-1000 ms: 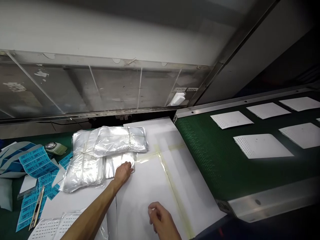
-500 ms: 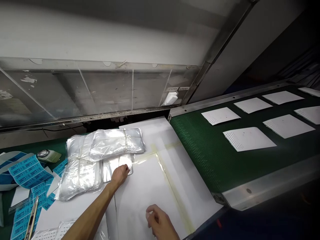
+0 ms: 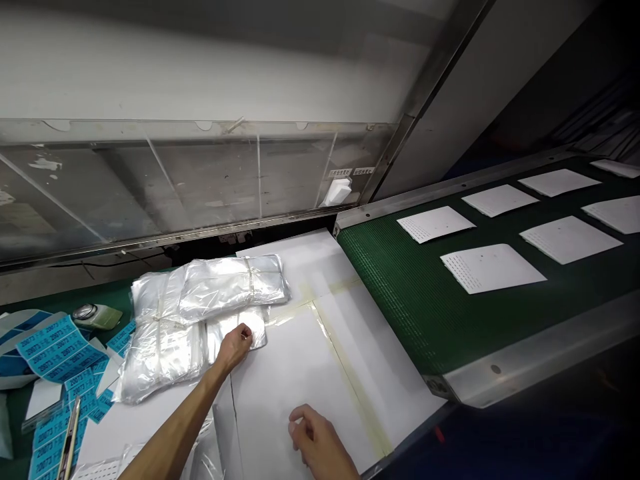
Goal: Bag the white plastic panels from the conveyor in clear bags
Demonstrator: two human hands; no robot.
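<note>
My left hand (image 3: 234, 348) rests with curled fingers on the lower edge of a flat stack of clear plastic bags (image 3: 235, 328), apparently gripping it. Two tied bundles of shiny plastic bags lie beside that stack: one (image 3: 233, 283) at the back and one (image 3: 163, 350) to the left. My right hand (image 3: 316, 437) sits loosely curled on a white sheet-covered work surface (image 3: 300, 373), holding nothing. Pale tape lines (image 3: 345, 373) run across that surface.
A green mesh conveyor belt (image 3: 400, 293) on the right carries several white perforated sheets (image 3: 490, 268). Blue printed label sheets (image 3: 57, 350), a utility knife (image 3: 71, 433) and a small round device (image 3: 97, 317) lie on the green mat at left. A transparent guard panel (image 3: 175, 180) stands behind.
My left hand has shifted slightly left along the bag stack's edge. My right hand has barely moved relative to the surface. The whole view has drifted a little as my head moved.
</note>
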